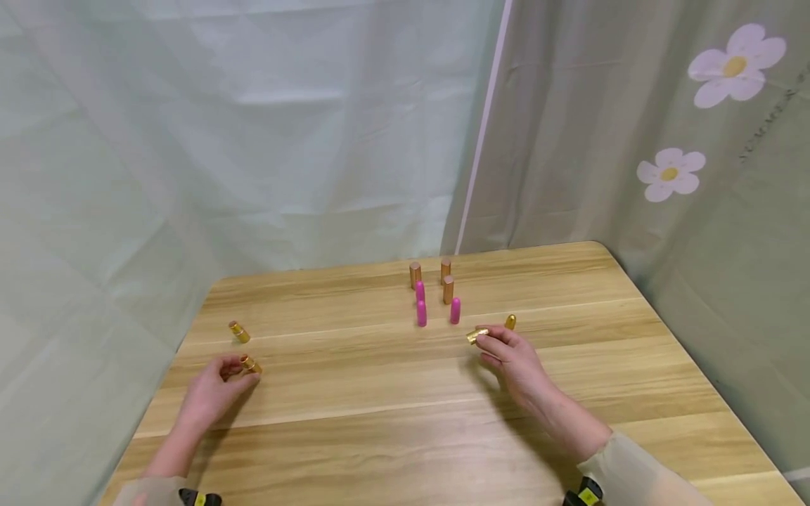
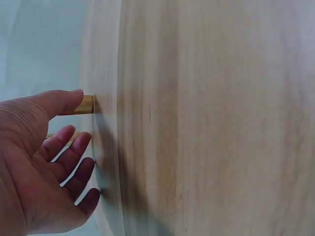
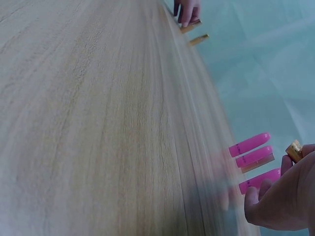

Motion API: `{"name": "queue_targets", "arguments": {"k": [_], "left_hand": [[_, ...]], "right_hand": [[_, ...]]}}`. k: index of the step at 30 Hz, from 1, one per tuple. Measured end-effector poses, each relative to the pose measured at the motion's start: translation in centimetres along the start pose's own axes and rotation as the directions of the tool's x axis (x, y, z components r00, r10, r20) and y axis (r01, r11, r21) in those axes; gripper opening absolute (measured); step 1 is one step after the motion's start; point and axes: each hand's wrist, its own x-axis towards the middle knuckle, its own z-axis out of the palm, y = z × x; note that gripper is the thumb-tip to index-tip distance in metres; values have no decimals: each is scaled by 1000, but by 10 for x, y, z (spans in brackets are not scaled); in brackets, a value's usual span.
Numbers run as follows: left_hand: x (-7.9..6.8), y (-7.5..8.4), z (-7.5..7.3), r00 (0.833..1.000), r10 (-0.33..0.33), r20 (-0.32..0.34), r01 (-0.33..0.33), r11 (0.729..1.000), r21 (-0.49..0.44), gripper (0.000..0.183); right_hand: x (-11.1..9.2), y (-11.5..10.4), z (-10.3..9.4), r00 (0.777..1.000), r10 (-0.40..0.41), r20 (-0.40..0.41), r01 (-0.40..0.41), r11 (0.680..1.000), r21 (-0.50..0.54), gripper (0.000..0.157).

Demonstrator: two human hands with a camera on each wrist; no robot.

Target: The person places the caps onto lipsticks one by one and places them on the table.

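Note:
On the left side of the table, my left hand [image 1: 211, 392] is around a small gold lipstick tube [image 1: 252, 365], its thumb at the tube. In the left wrist view the thumb overlaps the upright tube [image 2: 87, 104], and the other fingers are spread, with a gap between them and it. A similar gold tube [image 1: 239, 332] stands just beyond that hand. My right hand [image 1: 515, 362] pinches a shiny gold tube [image 1: 476, 336] between thumb and fingers, tilted and raised off the table. Behind its knuckles a gold tube with a rounded top [image 1: 510, 321] shows, partly hidden.
Several pink round-topped tubes [image 1: 455, 311] stand near the middle back of the table [image 1: 354, 393]. Rose-gold tubes [image 1: 448, 289] stand among and behind them. A pale curtain [image 1: 285, 154] hangs along the table's back and sides.

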Motion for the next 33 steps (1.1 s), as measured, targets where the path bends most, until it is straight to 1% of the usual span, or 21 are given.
{"name": "queue_targets", "arguments": {"k": [5,9,12,15,18,22,24,26,30,33], "left_hand": [[2,1,1,1000,24,-13,-23,999,33,63],[2,1,3,999,28,-36,-26,997,72,58],[2,1,4,998,27,-53,-22,995,96,57],[2,0,5,998,23,-60,-16,993,113,58],[3,0,5,998,10,-58,-3,994,110,58],[3,2,5,999,-8,-52,12,997,74,54],[3,7,6,999,-1,-45,4,999,51,51],[2,13,7,999,20,-43,-18,999,42,47],[-1,30,10,998,57,-25,-56,998,28,44],[-4,45,12,996,85,-27,-84,996,20,42]], "right_hand": [[1,1,1,1000,5,1,-5,1000,-4,28],[1,2,1,1000,4,-1,-4,1000,-11,33],[0,2,2,1000,5,-2,-5,1000,-17,36],[0,2,1,1000,7,-5,-7,1000,-18,34],[-1,2,1,1000,13,-15,-13,1000,-13,29],[-1,2,1,1000,15,-17,-15,1000,-13,27],[-1,1,0,1000,14,-15,-14,1000,-13,27],[0,1,0,1000,16,-17,-16,1000,-9,26],[-1,0,0,1000,11,-16,-11,1000,-16,25],[-1,-1,0,1000,4,-15,-4,1000,-17,27]]}}
